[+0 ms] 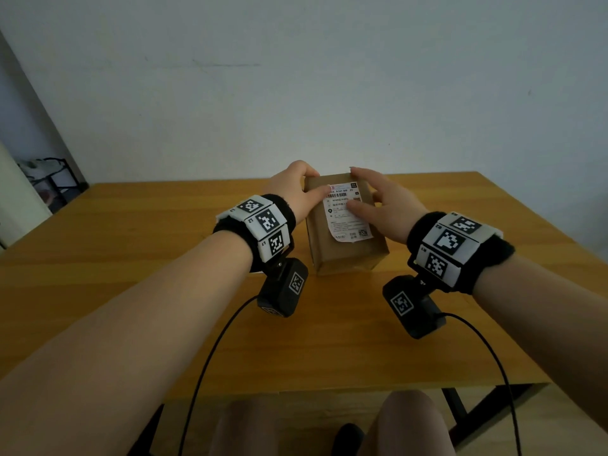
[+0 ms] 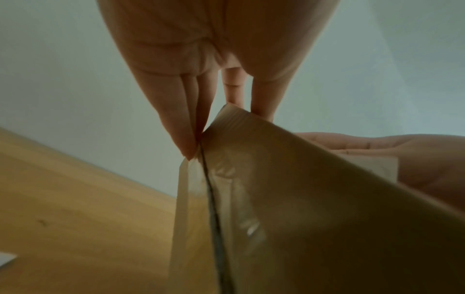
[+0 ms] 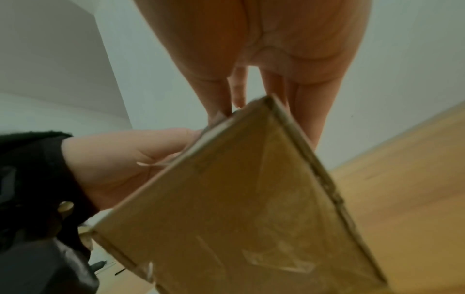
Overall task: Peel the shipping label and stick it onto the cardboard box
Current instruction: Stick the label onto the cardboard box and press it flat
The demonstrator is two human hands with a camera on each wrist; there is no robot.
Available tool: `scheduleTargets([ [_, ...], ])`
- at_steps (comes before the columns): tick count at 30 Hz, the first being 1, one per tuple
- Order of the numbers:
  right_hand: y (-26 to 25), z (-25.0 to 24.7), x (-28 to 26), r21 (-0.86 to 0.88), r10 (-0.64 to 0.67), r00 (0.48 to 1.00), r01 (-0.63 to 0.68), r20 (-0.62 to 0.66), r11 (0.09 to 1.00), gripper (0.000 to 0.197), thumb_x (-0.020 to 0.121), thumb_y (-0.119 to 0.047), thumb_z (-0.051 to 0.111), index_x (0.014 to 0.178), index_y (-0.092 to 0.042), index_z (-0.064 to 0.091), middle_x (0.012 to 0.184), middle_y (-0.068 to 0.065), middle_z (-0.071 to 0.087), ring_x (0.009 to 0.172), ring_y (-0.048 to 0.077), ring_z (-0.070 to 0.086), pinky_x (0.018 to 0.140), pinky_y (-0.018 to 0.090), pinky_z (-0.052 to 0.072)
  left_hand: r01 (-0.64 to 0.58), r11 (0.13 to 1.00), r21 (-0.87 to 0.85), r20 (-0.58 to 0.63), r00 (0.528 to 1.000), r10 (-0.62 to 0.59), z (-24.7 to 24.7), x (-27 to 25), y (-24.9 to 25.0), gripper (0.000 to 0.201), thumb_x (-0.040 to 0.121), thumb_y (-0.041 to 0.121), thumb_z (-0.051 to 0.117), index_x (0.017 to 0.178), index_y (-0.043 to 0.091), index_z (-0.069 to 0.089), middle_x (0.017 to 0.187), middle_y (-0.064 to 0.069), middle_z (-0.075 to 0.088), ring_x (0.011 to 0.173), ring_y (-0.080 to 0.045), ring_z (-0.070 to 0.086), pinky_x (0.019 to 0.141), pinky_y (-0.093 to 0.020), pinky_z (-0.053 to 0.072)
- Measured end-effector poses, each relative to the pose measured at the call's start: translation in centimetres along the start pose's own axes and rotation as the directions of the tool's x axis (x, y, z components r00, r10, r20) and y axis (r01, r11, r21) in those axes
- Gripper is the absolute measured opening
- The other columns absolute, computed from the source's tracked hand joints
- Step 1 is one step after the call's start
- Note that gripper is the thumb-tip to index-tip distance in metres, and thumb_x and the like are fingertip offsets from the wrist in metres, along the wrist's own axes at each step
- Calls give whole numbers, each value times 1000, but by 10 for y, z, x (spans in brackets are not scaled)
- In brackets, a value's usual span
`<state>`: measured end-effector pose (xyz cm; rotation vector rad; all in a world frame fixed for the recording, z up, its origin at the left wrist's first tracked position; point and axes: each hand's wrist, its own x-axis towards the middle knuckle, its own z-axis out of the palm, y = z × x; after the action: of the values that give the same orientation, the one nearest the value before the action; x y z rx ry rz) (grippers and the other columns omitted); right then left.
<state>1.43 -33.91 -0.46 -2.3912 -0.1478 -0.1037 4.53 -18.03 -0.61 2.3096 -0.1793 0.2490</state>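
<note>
Yellow wooden table (image 1: 164, 258) bears the brown cardboard box (image 1: 342, 255); left hand (image 1: 292, 189) grips its far corner, spread-fingered right hand (image 1: 388, 205) presses the white shipping label (image 1: 345, 222). Best rub outward, edges last.

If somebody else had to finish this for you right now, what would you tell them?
Left hand: grips the far left corner of the cardboard box, thumb on the shipping label's far left corner.
Right hand: fingers straight at the box's far right corner, thumb pressing the label's right side.
The box stands on the wooden table; the label lies on its top face.
Done: label peeled and placed.
Left: smooth it down, probably the near edge, which looks a bit wavy, then let go.
</note>
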Motion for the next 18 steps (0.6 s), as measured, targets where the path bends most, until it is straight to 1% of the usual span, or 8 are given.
scheduleTargets([
  [2,0,-1,-1,7,-5,1000,5,1,1000,66,88,-33,58,146,-34,27,138,2,52,125,22,50,89,37,53,25,999,-25,-2,1000,-25,-1,4,0,28,85,39,59,105,20,55,109,-9,67,98,-27,65,85,-42,56],
  [5,1,-3,-4,4,-17,1000,17,17,1000,73,85,-32,64,146,-33,25,137,0,53,126,20,49,89,33,49,36,997,-62,-18,999,-37,-4,6,2,14,86,37,58,90,24,54,106,-11,68,96,-29,66,83,-44,57],
  [8,2,-5,-7,-6,-23,999,24,43,1000,83,79,-35,69,147,-35,22,138,-2,51,127,18,48,88,30,47,32,995,-89,-30,999,-35,-5,6,3,9,89,33,54,89,24,54,103,-12,68,92,-30,68,81,-45,58],
  [10,4,-4,-7,-13,-27,999,27,48,1000,88,77,-38,71,148,-35,20,140,-3,50,127,19,48,93,34,49,32,995,-99,9,999,-31,-3,4,0,11,90,34,52,97,26,54,105,-12,67,93,-29,67,83,-45,57],
  [12,7,-3,-7,-20,-23,999,24,39,1000,91,75,-41,72,148,-35,18,141,-4,49,128,19,48,97,38,49,54,990,-130,97,994,-42,0,0,-2,32,89,36,54,119,26,51,118,-11,64,103,-27,64,89,-44,55],
  [14,9,-3,-7,-4,-13,999,13,29,1000,91,76,-41,71,149,-35,17,142,-4,48,128,19,48,97,37,49,56,986,-159,176,984,-28,3,-6,-3,61,87,32,59,142,24,33,136,-12,53,121,-26,55,97,-42,51],
  [16,10,-4,-8,32,-3,1000,2,19,999,87,79,-38,69,149,-34,17,142,-4,49,127,19,48,94,35,48,61,975,-214,201,979,-18,4,-12,-2,81,85,26,64,150,26,15,149,-9,41,133,-25,45,100,-44,48],
  [18,11,-4,-9,68,-4,1000,3,5,998,83,82,-36,66,149,-34,17,141,-4,49,126,18,49,91,34,49,61,963,-263,186,982,-11,3,-14,0,87,84,22,65,150,30,9,152,-6,36,131,-26,46,91,-44,54],
])
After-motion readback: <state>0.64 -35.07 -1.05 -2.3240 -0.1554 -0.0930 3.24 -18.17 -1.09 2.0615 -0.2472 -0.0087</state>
